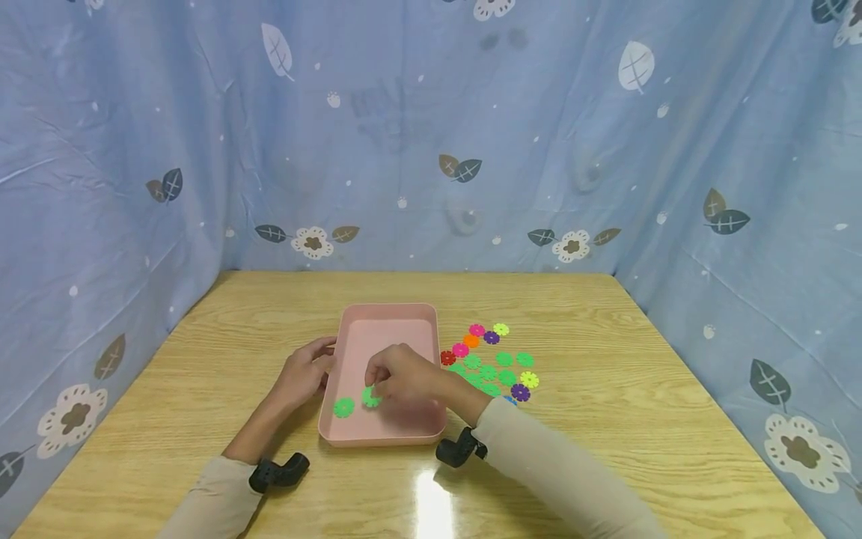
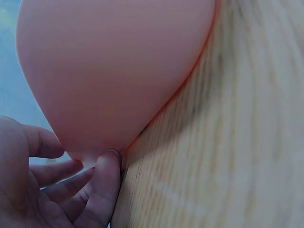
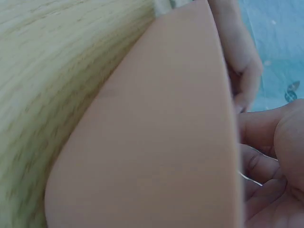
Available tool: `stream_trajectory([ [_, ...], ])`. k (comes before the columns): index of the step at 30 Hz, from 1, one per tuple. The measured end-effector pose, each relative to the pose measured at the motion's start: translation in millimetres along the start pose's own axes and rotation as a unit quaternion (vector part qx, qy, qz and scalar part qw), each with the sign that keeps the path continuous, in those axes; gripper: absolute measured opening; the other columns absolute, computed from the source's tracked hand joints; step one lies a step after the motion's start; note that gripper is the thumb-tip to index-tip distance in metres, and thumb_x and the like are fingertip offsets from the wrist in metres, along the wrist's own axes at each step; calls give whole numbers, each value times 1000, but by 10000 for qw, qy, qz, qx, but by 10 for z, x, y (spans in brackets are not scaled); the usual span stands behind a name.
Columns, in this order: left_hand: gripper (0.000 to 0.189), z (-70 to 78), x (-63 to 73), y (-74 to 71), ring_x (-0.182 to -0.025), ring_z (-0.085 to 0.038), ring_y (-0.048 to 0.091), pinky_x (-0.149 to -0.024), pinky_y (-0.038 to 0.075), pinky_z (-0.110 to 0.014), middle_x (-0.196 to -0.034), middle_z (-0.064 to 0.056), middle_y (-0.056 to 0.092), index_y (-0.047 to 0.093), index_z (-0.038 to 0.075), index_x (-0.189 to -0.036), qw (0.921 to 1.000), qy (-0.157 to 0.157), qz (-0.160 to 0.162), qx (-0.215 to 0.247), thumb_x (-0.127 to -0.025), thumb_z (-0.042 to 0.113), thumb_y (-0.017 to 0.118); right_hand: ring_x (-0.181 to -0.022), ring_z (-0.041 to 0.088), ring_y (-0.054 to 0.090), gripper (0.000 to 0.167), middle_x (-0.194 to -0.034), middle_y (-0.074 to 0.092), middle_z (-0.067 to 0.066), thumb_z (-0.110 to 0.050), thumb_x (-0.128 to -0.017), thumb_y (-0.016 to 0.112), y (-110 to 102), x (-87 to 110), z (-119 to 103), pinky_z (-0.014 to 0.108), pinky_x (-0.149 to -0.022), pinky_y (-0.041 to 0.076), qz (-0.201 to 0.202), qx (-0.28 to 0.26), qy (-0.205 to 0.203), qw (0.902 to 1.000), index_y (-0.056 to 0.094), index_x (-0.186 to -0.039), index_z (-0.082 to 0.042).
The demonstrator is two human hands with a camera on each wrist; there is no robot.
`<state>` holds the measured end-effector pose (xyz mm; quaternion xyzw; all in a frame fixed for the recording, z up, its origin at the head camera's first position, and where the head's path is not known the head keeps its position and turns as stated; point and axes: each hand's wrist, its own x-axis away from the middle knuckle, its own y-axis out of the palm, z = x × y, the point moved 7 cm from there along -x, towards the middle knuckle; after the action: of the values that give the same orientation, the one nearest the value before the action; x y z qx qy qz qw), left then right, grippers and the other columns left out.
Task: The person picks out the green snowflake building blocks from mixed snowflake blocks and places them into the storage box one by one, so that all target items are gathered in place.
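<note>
A shallow pink tray (image 1: 377,329) lies on the table. My left hand (image 1: 303,374) rests against its left side, with fingertips touching the outer wall and rim in the left wrist view. My right hand (image 1: 407,374) reaches over the tray's right wall and pinches a green snowflake disc (image 1: 370,397) low over the tray floor. Another green snowflake disc (image 1: 344,407) lies in the tray's near left corner. In the right wrist view, the tray wall (image 3: 156,118) hides the fingertips of my right hand (image 3: 270,161) and the disc.
Right of the tray lies a loose group of green snowflake discs (image 1: 488,372), with pink (image 1: 477,330), orange (image 1: 471,340), yellow (image 1: 530,379) and purple (image 1: 520,392) ones among them. My right forearm partly covers a blue disc (image 1: 509,400). A blue patterned curtain (image 1: 404,150) surrounds the wooden table (image 1: 606,419).
</note>
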<state>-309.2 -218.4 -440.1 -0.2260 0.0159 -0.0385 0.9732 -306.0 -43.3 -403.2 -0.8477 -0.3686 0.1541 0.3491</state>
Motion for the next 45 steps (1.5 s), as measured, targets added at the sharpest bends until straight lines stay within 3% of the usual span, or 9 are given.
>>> stream_trajectory([
  [12,48,9,9,-4,-68,-24,69,-58,59,-35,-136,-27,59,44,2,-151,10000,47,-39,9,-104,15,44,-80,8,53,10,-76,62,-13,-15,-88,77,139,-64,-21,23,-75,43,-176,1453,328,9887,73,-80,-20],
  [27,48,-10,-3,-8,-69,-25,70,-59,60,-36,-136,-27,59,44,2,-151,9999,22,-67,-99,-104,15,43,-82,8,51,13,-77,61,-15,-23,-87,78,198,-117,32,25,-76,41,-214,1647,524,9847,70,-77,-26],
  [45,49,11,-5,2,-69,-23,69,-59,59,-35,-135,-26,60,44,2,-151,9999,25,-34,-166,-104,17,42,-70,6,54,16,-74,62,-14,-26,-88,78,207,-117,30,23,-63,44,-125,1609,548,9854,67,-76,-25],
])
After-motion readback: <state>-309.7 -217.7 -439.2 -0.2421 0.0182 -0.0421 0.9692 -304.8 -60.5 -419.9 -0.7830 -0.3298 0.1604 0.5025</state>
